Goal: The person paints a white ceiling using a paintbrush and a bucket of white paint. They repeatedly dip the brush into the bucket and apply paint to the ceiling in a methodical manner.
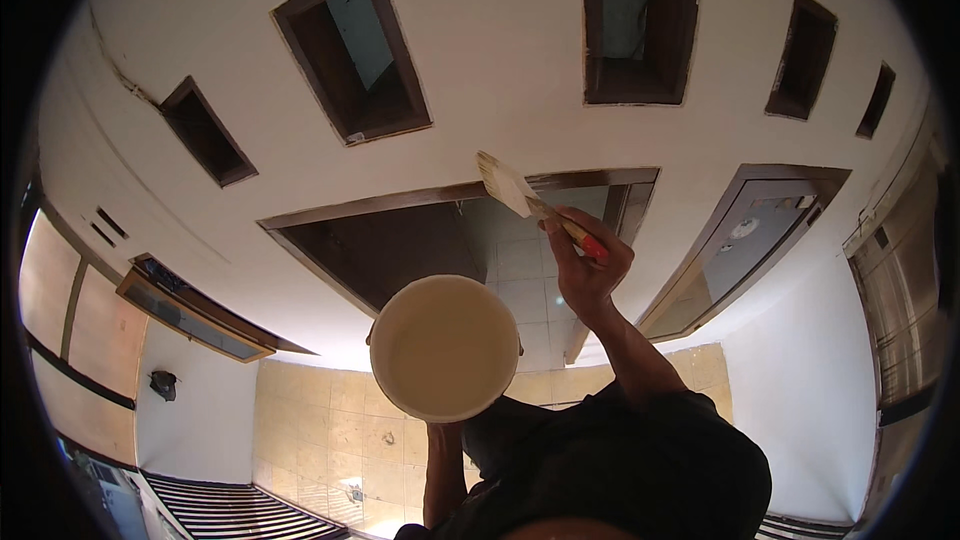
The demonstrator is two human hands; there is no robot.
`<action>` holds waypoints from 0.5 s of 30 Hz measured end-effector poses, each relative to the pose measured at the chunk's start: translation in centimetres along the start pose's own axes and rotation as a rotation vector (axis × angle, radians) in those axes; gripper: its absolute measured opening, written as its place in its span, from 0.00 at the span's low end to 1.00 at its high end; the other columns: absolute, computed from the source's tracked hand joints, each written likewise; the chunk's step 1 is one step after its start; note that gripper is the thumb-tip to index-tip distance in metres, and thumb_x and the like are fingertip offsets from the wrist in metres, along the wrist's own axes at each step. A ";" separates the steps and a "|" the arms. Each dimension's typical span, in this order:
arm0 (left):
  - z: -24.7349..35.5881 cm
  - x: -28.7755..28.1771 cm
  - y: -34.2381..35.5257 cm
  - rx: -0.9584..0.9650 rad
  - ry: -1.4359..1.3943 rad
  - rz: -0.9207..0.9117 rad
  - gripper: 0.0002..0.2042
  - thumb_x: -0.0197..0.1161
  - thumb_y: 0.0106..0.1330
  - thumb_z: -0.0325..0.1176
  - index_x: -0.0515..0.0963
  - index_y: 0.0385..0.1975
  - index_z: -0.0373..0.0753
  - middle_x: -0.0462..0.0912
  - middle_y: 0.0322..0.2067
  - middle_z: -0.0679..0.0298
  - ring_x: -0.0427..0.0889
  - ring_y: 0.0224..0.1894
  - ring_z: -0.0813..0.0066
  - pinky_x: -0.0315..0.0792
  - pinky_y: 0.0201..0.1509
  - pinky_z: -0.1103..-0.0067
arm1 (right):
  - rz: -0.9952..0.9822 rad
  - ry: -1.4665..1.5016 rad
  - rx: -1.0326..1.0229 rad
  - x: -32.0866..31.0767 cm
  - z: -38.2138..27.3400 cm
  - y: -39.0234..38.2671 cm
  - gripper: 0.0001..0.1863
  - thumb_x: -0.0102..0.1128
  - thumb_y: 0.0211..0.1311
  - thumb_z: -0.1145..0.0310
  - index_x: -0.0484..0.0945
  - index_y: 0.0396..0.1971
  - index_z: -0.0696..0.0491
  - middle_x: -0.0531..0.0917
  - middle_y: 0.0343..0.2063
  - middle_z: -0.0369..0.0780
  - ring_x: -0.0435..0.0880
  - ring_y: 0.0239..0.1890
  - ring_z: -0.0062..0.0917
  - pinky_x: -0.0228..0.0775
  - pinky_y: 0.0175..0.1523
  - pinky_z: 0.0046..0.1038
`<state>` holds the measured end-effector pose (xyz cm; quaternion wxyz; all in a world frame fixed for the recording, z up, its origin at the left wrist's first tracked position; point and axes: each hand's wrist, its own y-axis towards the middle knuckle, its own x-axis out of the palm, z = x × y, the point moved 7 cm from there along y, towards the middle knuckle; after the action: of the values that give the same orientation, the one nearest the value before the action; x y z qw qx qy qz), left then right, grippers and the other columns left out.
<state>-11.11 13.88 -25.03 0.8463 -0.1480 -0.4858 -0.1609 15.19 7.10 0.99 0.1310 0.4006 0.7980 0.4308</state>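
My right hand [590, 258], closed around the wooden handle of a flat paintbrush [530, 202], is raised in front of me. The handle has a red end, and the pale bristles point up and left, close to the cream wall [460, 125] just above a dark door frame [590, 180]. I cannot tell whether the bristles touch it. Below and left of the brush is a round white bucket [378, 355] containing cream liquid that looks like paint [447, 355]. My left forearm [445, 475] rises beneath it, holding it up; the bucket hides the left fingers.
Several dark-framed openings [640, 25] cross the upper wall. A doorway stands ahead, with a dark-framed window or door [745, 240] to its right. At the left, a framed panel [200, 310] juts out. Tiled floor [330, 420] lies far below; dark railings [230, 510] run at lower left.
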 end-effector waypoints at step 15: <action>-2.2 -1.2 -0.8 -0.045 -0.096 0.003 0.48 0.42 0.53 0.79 0.57 0.72 0.55 0.60 0.70 0.59 0.63 0.69 0.51 0.62 0.66 0.47 | -0.168 0.657 1.317 -6.1 8.6 -6.7 0.17 0.49 0.70 0.66 0.73 0.51 0.61 0.83 0.45 0.51 0.85 0.46 0.37 0.77 0.44 0.31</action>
<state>-10.34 12.42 -27.08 0.8189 -0.1751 -0.5217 -0.1633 20.37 5.46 -10.29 -0.3496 0.1843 0.9172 -0.0511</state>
